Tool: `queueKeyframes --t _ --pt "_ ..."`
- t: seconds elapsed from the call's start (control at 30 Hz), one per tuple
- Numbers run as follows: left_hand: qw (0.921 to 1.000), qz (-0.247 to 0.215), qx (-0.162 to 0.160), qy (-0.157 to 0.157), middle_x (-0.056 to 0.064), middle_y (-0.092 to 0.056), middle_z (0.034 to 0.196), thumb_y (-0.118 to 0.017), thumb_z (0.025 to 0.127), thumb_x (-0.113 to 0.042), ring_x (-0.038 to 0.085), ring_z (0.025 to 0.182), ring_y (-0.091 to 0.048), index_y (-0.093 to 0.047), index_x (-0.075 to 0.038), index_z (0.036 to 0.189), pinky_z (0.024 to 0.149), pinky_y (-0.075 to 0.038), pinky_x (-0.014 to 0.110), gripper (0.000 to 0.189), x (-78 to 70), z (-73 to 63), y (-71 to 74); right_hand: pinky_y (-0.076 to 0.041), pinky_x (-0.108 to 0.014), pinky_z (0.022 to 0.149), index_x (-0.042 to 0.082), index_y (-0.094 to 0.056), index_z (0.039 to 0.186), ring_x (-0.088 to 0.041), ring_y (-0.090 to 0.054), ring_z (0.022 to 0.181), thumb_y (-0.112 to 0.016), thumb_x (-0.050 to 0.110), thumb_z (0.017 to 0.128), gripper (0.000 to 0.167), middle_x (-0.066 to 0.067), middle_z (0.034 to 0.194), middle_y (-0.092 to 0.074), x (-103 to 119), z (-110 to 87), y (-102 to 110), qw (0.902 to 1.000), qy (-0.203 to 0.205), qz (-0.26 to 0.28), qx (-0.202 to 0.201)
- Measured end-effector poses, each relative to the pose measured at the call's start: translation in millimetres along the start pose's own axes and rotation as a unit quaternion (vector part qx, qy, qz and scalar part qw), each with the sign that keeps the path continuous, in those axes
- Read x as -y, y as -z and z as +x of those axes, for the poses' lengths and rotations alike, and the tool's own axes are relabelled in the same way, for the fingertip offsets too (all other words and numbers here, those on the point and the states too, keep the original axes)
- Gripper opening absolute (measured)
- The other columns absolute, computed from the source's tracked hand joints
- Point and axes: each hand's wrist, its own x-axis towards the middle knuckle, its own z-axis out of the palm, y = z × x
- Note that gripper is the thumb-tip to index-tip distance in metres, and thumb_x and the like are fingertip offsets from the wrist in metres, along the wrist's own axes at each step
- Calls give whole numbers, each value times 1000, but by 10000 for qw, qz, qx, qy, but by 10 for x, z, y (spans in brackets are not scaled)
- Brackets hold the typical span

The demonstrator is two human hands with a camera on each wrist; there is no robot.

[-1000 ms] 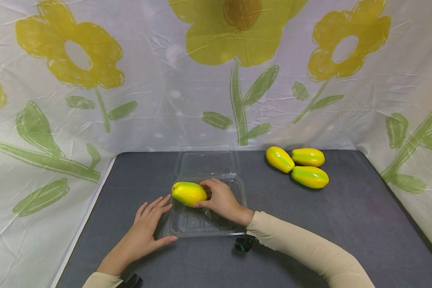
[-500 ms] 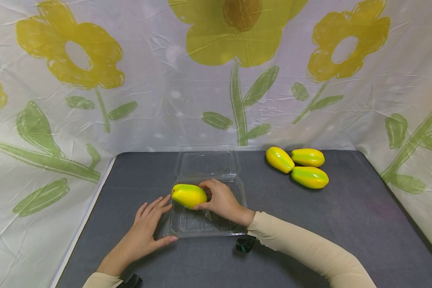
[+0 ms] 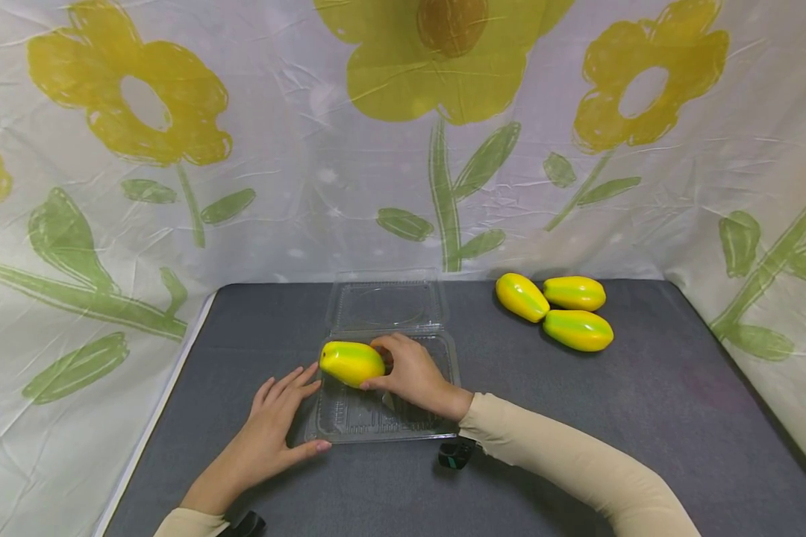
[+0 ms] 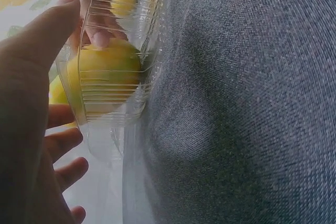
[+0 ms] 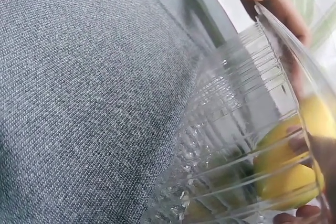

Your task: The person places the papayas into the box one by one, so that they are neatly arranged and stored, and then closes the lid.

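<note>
A yellow-green papaya (image 3: 351,364) lies tilted in the left rear part of a clear plastic clamshell box (image 3: 356,425). My right hand (image 3: 419,377) grips its right end between thumb and fingers. Through the box's ribbed wall, the left wrist view shows the papaya (image 4: 107,77) low inside. At the box's left edge my left hand (image 3: 275,418) rests with fingers spread, its thumb near the front left corner. In the left wrist view the thumb tip meets the rim. The fingers behind the papaya's right end are partly hidden.
Behind the base, the clear lid (image 3: 386,302) lies folded back towards the flowered cloth wall (image 3: 275,149). Three more papayas (image 3: 579,330) lie together at the back right of the grey table (image 3: 544,418).
The papaya has dipped slightly and shifted a touch left in my right hand. My left hand and the box have stayed in place.
</note>
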Motion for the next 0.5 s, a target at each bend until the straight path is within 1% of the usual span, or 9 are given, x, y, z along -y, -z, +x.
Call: queueKeyframes --t 0.23,0.5 --pt "10000 3 -25 -50 10 -33 161 -80 74 -56 36 145 -31 -46 -8 143 111 -18 69 91 -4 8 2 -56 -26 81 14 -63 128 -17 -68 93 -88 40 72 67 -3 109 -65 -13 4 -15 10000 -14 31 -28" --pt "10000 7 -18 -62 9 -33 161 -79 75 -56 37 145 -32 -47 -7 143 111 -19 69 90 -7 9 11 -57 -26 80 12 -62 129 -17 -68 93 -87 41 72 69 -4 108 -65 -3 -14 6 10000 43 20 -51"
